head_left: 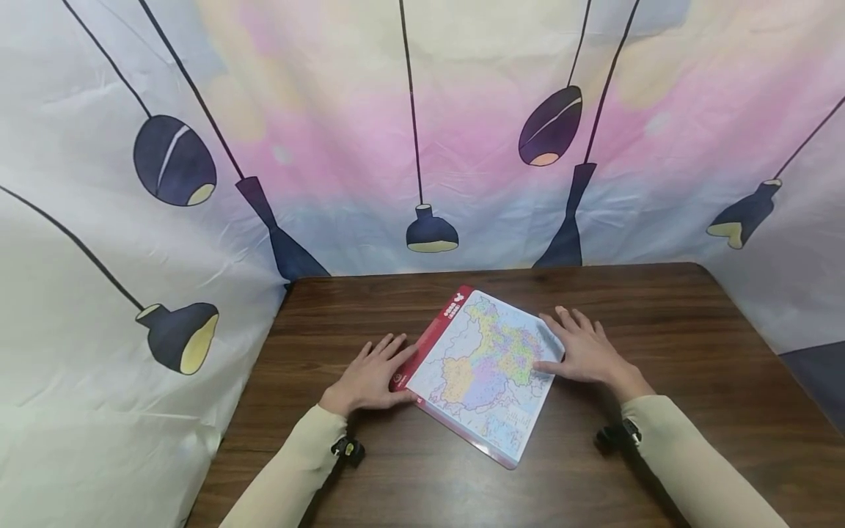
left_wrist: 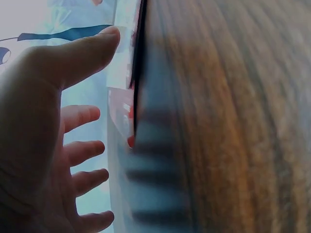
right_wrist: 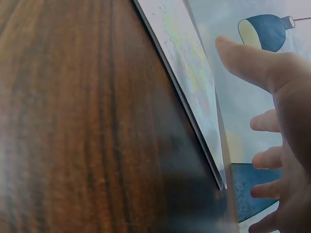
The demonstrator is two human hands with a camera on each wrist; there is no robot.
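A flat board with a coloured map and a red left border (head_left: 482,367) lies at an angle on the dark wooden table (head_left: 693,337). My left hand (head_left: 372,378) rests flat on the table at the board's red edge, fingers straight, thumb touching the near corner. My right hand (head_left: 581,350) lies flat with fingers spread on the board's right edge, thumb on the map. In the left wrist view the left hand (left_wrist: 53,136) is spread beside the board's red edge (left_wrist: 127,116). The right wrist view shows the right hand (right_wrist: 272,121) over the board's edge (right_wrist: 194,97).
A printed backdrop cloth with lamp shapes (head_left: 422,147) hangs close behind and along both sides of the table. Bare wood stretches in front of the board and to the right. Beige sleeves (head_left: 686,447) cover both forearms.
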